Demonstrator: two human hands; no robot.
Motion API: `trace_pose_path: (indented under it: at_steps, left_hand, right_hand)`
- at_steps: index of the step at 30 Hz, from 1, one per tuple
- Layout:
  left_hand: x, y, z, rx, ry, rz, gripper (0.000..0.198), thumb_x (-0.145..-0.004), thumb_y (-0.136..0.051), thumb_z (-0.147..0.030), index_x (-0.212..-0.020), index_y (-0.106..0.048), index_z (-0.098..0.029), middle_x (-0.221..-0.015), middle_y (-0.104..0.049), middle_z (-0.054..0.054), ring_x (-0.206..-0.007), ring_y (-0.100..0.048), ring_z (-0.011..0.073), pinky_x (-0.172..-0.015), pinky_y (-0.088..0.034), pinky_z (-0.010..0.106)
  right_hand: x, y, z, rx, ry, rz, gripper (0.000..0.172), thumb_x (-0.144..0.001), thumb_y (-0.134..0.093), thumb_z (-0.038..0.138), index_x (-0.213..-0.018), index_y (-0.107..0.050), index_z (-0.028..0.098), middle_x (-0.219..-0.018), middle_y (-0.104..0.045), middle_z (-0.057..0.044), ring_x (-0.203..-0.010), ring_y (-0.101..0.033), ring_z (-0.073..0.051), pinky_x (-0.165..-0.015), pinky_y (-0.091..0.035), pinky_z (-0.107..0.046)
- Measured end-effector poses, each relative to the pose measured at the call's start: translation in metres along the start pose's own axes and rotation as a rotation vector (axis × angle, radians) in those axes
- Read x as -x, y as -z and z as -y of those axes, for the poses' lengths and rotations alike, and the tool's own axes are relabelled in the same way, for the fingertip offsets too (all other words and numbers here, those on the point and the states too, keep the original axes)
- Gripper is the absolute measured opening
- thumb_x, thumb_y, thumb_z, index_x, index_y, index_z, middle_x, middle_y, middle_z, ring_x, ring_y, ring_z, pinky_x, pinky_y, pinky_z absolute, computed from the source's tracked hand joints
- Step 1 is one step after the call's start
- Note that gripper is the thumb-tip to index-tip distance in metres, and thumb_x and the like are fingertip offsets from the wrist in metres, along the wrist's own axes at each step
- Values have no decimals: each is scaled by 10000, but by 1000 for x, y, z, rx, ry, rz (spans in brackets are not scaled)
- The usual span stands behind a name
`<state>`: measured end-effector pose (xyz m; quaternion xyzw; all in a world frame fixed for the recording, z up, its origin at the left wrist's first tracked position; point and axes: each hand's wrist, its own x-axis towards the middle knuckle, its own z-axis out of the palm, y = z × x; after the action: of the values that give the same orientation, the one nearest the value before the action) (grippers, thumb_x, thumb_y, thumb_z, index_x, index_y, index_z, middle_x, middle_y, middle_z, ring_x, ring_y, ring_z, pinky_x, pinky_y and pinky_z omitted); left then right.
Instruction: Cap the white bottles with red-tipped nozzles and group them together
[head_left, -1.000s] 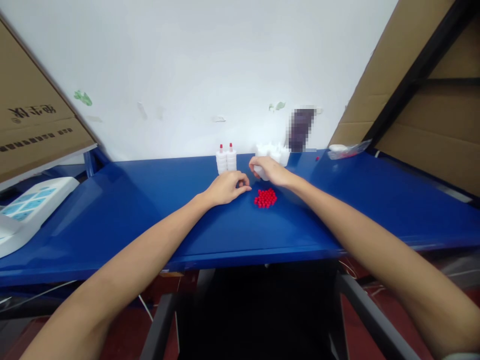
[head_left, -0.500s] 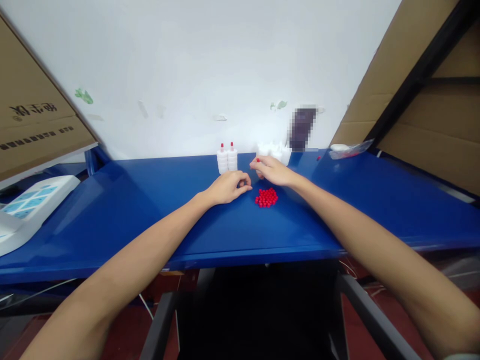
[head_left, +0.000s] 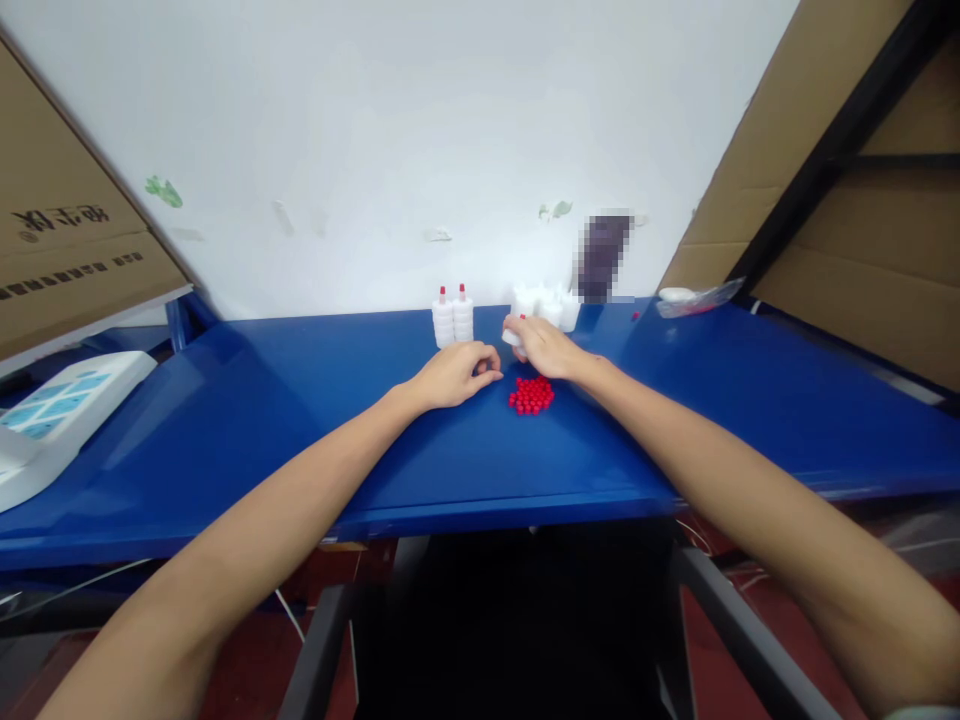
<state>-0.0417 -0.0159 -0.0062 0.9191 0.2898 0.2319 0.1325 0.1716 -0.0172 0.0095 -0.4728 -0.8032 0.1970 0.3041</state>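
My right hand (head_left: 549,345) is closed around a white squeeze bottle (head_left: 512,338), tilted above the blue table. A bit of red, seemingly its tip cap, shows at the top of my fingers; most of the bottle is hidden by the hand. Just below lies a pile of small red caps (head_left: 532,396). My left hand (head_left: 456,374) rests on the table left of the pile, fingers loosely curled, thumb apart, nothing visible in it. Behind it stand two upright white bottles with red caps (head_left: 453,320). Several white bottles (head_left: 559,306) without red caps stand behind my right hand.
The blue table (head_left: 247,420) meets a white wall at the back. A single red cap (head_left: 635,316) and a clear plastic bag (head_left: 701,300) lie at the back right. On the left are a white device (head_left: 82,400) with blue panels and a cardboard box (head_left: 75,220).
My right hand has dipped slightly and the bottle in it has tilted, so its white body now shows beside the fingers. My left hand has stayed in place.
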Motion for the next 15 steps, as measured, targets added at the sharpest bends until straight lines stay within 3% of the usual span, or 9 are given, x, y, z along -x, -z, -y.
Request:
trace_pose_path:
  at_steps: [7,15]
  left_hand:
    - [0,0,-1,-10,-1,12,127,-949,-611,-290,-923,-672,-182,-791,-631,15,-691,-560,147,-676,-391,281]
    - [0,0,0,-7,8,13,125,-955,-604,-291,-916,-658,-186,-790,-637,16,-681,-548,144,-664,-366,282]
  right_hand:
    - [0,-3,-1,63,69,-40,407,-1083,-290,574,-895,-472,262,-686,-562,-12,-704,-573,-235,-733,-404,-374]
    - [-2,-1,-1,268,-30,-12,473,-1019,-470,585,-722,-582,234,-681,-583,-50,-677,-529,-222,-672,-326,-360]
